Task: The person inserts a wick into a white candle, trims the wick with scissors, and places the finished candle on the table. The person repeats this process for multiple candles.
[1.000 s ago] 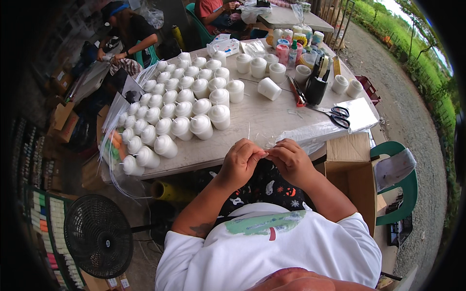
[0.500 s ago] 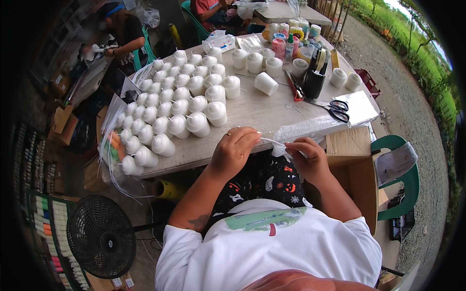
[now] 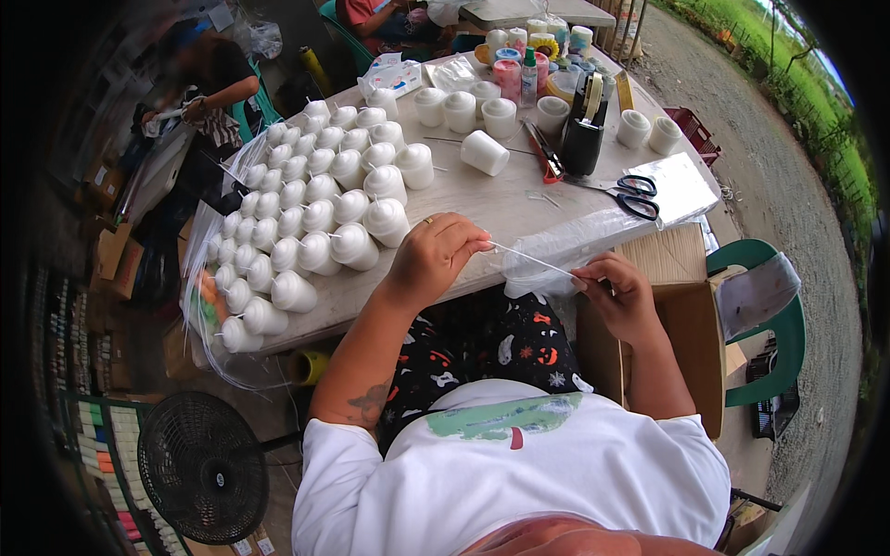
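A thin white wick (image 3: 531, 258) runs taut and slanting between my hands, over the near edge of the table. One end is pinched in the fingertips of my left hand (image 3: 438, 257), the other in those of my right hand (image 3: 619, 285). Beyond my left hand, white candles (image 3: 385, 221) with domed tops and short wicks stand in close rows. Clear plastic sheeting (image 3: 579, 243) lies along the table edge behind the wick. A plain white candle (image 3: 484, 153) rests on its side farther back.
Dark-handled scissors (image 3: 636, 196), red-handled pliers (image 3: 547, 159) and a black tape dispenser (image 3: 584, 134) lie or stand at the table's right. An open cardboard box (image 3: 684, 324) and green chair (image 3: 786, 363) are right of me. A black fan (image 3: 202, 471) stands lower left. Co-workers sit beyond.
My hands have drawn farther apart, the right one moving outward. The wick, curved before, is now straight between them. My head view has shifted slightly.
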The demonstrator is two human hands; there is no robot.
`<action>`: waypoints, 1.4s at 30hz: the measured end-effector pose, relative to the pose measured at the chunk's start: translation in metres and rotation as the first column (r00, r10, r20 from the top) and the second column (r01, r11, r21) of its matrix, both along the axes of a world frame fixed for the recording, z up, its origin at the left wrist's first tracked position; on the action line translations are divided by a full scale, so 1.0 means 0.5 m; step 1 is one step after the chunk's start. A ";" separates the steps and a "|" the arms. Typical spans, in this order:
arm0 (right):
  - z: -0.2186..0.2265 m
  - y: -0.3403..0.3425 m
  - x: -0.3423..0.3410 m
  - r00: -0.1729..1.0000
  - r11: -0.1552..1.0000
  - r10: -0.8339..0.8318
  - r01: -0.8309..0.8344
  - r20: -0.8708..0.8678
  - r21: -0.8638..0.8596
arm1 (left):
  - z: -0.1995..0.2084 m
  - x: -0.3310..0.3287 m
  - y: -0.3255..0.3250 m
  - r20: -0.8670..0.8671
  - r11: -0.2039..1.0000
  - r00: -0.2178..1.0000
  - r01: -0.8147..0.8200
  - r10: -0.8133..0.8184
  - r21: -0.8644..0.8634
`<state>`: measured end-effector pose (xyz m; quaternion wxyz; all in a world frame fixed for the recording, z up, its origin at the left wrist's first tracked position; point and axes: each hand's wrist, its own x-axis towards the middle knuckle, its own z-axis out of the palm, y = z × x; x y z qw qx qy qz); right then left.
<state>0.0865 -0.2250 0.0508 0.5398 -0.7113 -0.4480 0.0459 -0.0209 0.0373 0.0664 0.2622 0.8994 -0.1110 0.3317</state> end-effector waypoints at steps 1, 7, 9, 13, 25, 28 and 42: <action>-0.003 -0.003 0.004 1.000 1.000 -0.013 0.013 -0.022 0.007 | -0.015 0.007 0.014 -0.045 1.000 0.999 0.024 -0.024 -0.013; -0.025 -0.017 0.030 0.925 0.977 -0.029 0.105 -0.378 0.183 | -0.042 0.116 0.045 -0.199 0.967 0.962 -0.144 0.187 0.212; -0.023 -0.017 0.032 0.924 0.967 -0.014 0.110 -0.383 0.231 | -0.061 0.171 0.068 -0.240 0.897 0.927 -0.174 0.289 0.407; -0.022 -0.017 0.033 0.919 0.954 0.001 0.118 -0.393 0.277 | -0.083 0.255 0.083 -0.129 0.777 0.905 -0.268 0.406 0.570; 0.044 -0.021 0.013 0.906 0.862 0.161 0.064 -0.391 0.504 | -0.052 0.105 0.001 -0.096 0.968 0.991 -0.112 0.092 -0.226; 0.061 -0.009 -0.007 0.882 0.867 0.285 -0.071 -0.376 0.493 | -0.052 0.032 -0.030 -0.051 0.941 0.993 -0.118 0.107 -0.317; 0.097 0.026 -0.083 0.933 0.895 0.297 -0.197 -0.204 0.401 | -0.027 -0.074 -0.056 0.085 0.932 0.980 -0.139 0.177 -0.335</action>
